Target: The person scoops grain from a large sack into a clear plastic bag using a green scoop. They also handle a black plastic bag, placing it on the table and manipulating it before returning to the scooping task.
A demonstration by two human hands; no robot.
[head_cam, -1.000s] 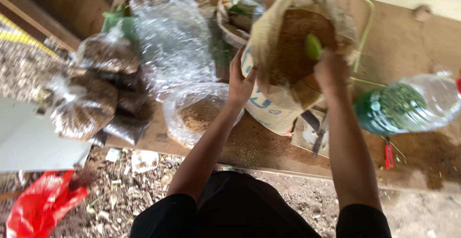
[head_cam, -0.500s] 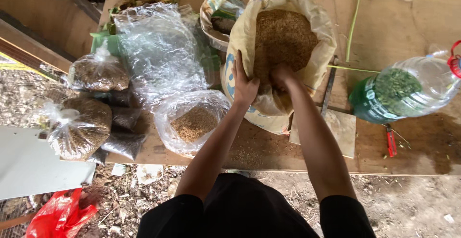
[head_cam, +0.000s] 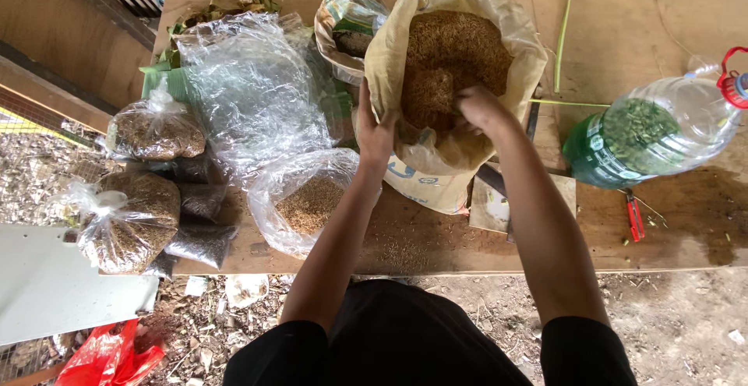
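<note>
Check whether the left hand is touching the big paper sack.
Touching: the head view shows the left hand gripping the rim of the big paper sack, fingers wrapped on its edge.

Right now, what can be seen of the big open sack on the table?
The sack is tan, paper-like and crumpled, with its mouth rolled open and print low on its front. It stands on the wooden table, filled with brown husk-like grain. The left hand grips its near-left rim; the right hand reaches inside onto the grain. A clear plastic bag holding some similar grain lies against its left side.
</note>
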